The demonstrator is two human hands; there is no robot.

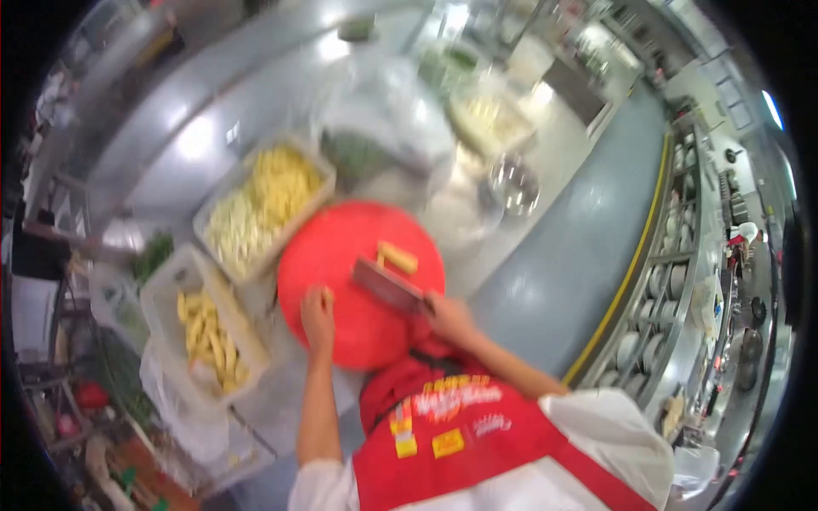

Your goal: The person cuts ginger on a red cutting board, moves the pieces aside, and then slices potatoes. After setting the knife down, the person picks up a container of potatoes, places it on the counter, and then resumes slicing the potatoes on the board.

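Note:
My right hand grips the handle of a cleaver, its broad blade lying across a round red cutting board. Just beyond the blade are pale yellow, stick-shaped vegetable pieces. Over the board's left side is my left hand, fingers closed; a small yellowish bit shows at the fingertips, too blurred to name. Left of the board, a white plastic bin contains long pale yellow vegetable pieces. Behind it, another bin holds cut yellow and pale green-white pieces.
A clear plastic bag lies behind the board near dark greens. At the back right are a metal bowl and a tub of pale food. Shelves with stacked plates line the aisle on the right.

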